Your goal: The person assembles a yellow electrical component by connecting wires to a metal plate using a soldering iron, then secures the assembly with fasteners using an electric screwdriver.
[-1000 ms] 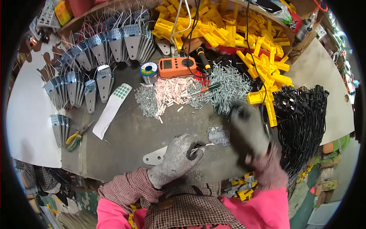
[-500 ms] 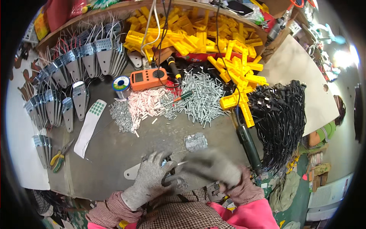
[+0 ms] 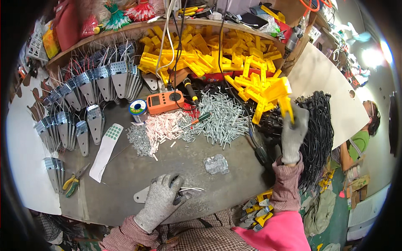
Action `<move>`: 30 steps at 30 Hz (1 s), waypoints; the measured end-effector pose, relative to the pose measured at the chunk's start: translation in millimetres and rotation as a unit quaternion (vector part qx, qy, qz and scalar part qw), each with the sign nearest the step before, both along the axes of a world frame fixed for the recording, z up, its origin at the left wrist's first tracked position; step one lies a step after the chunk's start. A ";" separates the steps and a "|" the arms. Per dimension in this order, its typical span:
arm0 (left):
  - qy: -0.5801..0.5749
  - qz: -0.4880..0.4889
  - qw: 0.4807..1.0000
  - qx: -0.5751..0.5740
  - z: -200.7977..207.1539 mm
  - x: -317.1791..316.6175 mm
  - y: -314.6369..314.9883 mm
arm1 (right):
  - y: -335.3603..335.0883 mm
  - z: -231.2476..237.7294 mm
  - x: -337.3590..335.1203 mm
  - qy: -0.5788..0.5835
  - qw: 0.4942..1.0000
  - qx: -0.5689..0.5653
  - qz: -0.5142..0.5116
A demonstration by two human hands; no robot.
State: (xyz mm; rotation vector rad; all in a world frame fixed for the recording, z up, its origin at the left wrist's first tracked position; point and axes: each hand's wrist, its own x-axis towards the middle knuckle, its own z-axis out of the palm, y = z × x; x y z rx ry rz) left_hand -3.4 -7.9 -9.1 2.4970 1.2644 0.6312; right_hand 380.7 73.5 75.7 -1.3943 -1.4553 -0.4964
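Note:
My left hand (image 3: 162,198), in a grey glove, bends its fingers over a flat grey metal plate (image 3: 141,195) near the table's front edge. The plate's rounded end pokes out on the left; white wires (image 3: 191,189) stick out on the right. Most of the plate is hidden under the glove. My right hand (image 3: 294,136), gloved too, reaches out to the right and grips a yellow plastic part (image 3: 277,89) at the edge of a yellow heap (image 3: 247,85). Beside that hand hangs a bundle of black cables (image 3: 320,129).
A screw pile (image 3: 222,119), pink sleeves (image 3: 165,129) and small nuts (image 3: 138,139) lie mid-table. Behind them are an orange meter (image 3: 163,102) and a solder spool (image 3: 138,109). Wired metal plates (image 3: 88,85) stand at left near pliers (image 3: 73,184). A dark-handled tool (image 3: 261,154) lies by my right forearm.
My right hand has gone from beside the left hand out to the yellow heap and taken hold of a yellow part. My left hand stays on the plate. The view has shifted slightly.

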 end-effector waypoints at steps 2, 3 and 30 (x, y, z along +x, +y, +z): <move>0.014 0.008 1.000 -0.009 -2.8 -4.2 5.9 | -17.9 16.1 -39.1 -0.124 0.985 0.118 0.003; 0.013 0.002 0.999 -0.034 0.4 -5.4 4.8 | -33.7 6.2 -44.6 -0.226 0.965 0.090 0.096; 0.184 -0.137 0.971 0.065 27.9 126.0 122.6 | -43.0 -84.4 -31.3 0.241 0.843 -0.392 0.279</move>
